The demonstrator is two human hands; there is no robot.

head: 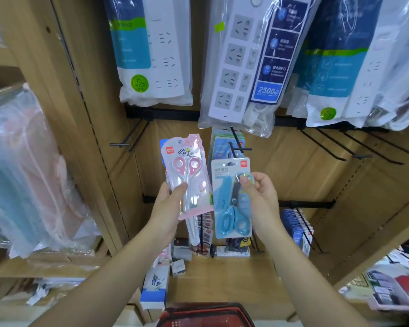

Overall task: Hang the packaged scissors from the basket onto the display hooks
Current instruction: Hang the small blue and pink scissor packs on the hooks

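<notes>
My left hand [169, 201] grips a pack of pink scissors [187, 173], held upright in front of the wooden display wall. My right hand [261, 192] pinches a pack of blue scissors [230, 204] by its right side, just below a black display hook [236, 147]. On that hook hang several blue scissor packs [224, 142]; the top hole of the pack in my right hand sits close to the hook's tip. The red basket [206, 313] lies at the bottom edge, below my forearms.
Bagged power strips [243, 62] hang on the row above. Bare black hooks stick out at the left [125, 143] and at the right [354, 149]. Lower hooks carry small blue packs [295, 230]. Boxes [154, 289] stand on the bottom shelf. Plastic-wrapped goods [26, 175] fill the left bay.
</notes>
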